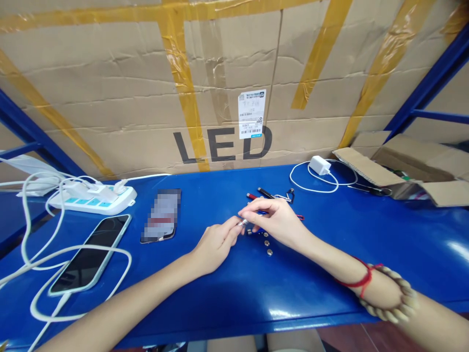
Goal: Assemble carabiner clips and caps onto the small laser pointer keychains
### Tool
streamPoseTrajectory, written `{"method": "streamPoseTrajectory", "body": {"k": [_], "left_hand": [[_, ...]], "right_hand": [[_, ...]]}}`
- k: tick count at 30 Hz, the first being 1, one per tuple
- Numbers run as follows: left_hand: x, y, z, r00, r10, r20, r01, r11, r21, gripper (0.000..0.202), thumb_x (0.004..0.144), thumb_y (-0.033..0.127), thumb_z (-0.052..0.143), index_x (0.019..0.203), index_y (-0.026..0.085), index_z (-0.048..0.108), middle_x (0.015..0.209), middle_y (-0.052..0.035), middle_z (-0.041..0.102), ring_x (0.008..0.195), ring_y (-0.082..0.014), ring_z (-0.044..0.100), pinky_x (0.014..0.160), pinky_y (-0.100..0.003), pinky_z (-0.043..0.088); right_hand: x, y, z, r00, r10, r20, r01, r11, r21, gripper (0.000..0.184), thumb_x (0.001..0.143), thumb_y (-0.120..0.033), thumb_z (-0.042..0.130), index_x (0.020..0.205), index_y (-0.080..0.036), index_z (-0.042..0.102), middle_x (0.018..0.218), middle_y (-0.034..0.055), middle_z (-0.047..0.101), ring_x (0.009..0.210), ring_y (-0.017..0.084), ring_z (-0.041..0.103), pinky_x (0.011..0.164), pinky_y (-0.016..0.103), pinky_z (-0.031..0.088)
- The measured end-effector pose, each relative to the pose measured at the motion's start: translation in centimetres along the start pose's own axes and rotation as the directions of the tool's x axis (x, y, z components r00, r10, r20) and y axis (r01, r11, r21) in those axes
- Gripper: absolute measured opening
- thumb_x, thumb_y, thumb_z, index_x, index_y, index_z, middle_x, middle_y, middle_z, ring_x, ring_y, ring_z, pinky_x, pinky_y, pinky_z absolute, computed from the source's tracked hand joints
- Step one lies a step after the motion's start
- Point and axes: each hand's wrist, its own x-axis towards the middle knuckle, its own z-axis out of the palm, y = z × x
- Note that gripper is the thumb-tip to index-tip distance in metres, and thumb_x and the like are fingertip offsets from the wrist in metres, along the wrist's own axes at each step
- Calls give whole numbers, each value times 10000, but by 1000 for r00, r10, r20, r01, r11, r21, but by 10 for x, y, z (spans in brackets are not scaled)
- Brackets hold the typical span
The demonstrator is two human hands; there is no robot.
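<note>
My left hand point(216, 243) is closed, fingertips pinched around a small silver tube point(243, 222). My right hand point(276, 219) meets it from the other side, thumb and fingers closed at the tube's upper end. The fingers cover most of the tube, so its full shape is hidden. Just below my right hand, several silver button cells point(266, 243) lie on the blue shelf point(234, 298). Behind that hand are a black pen-shaped tube point(265, 192), a red one point(251, 196) and a metal key-ring clasp point(290, 193), some partly covered.
A large taped cardboard box point(128, 98) walls off the back. To the left are a power strip point(110, 201), loose white cables and two phones, one pale-edged point(91, 254), one dark point(161, 215). At right lie a white charger point(319, 165) and an open carton point(425, 164).
</note>
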Motion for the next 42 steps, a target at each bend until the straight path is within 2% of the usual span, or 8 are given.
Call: {"method": "streamPoseTrajectory", "body": {"k": [4,16,20,23,27,32,37,42], "left_hand": [[-1,-1,0,999,4,-34,-6,998,-58,268,932,327,243,827,184,444,564,56,380,509,-102,375,545,-221,297],[7,-4,-1,991,-40,127,75,955,-287,363,921,447,229,754,173,398,572,56,311,485,-85,280,470,-195,276],[9,1,-3,994,-108,34,113,970,-217,333,913,433,308,805,166,474,592,42,388,538,-98,366,538,-211,315],[10,1,-3,990,-133,-55,132,991,-25,262,893,380,409,978,195,574,791,1,599,701,-141,521,670,-242,382],[11,-1,-1,994,-94,-51,102,977,188,251,883,345,463,1021,251,650,1020,-4,671,885,-190,567,832,-299,395],[10,2,-2,984,-81,-161,117,966,231,213,864,294,518,985,220,678,972,-11,693,787,-177,542,751,-291,417],[8,2,-2,976,0,-220,62,959,276,213,873,256,493,959,202,681,844,-39,670,785,-181,522,807,-339,390],[8,-3,0,985,43,-168,1,967,253,271,854,211,467,1077,180,618,922,-70,595,875,-192,528,787,-332,431]], "right_hand": [[-1,0,2,996,89,-15,-86,987,135,209,668,-316,715,767,-133,699,651,21,645,575,110,617,470,183,533],[1,3,-2,992,-105,-74,106,994,16,112,689,-261,691,675,-151,705,719,28,614,572,90,586,484,182,525],[6,3,-14,992,-107,-71,104,994,-46,154,718,-298,670,723,-146,692,756,32,626,557,84,575,463,181,514],[12,7,-28,975,-145,-171,114,977,-181,193,731,-325,661,769,-139,695,785,47,641,568,96,587,472,196,505],[16,11,-40,953,-267,-146,174,872,-458,174,761,-316,640,781,-158,710,793,53,660,669,134,608,535,221,492],[15,5,-45,935,-355,12,261,664,-701,156,801,-314,614,813,-194,712,814,26,672,694,126,600,568,218,452],[16,-3,-60,975,-224,-3,86,387,-918,159,807,-350,601,786,-234,708,807,5,668,668,146,594,513,233,378],[25,8,-92,975,-167,-148,-67,414,-908,118,788,-240,606,781,-178,706,751,53,684,691,194,615,611,291,438]]}}
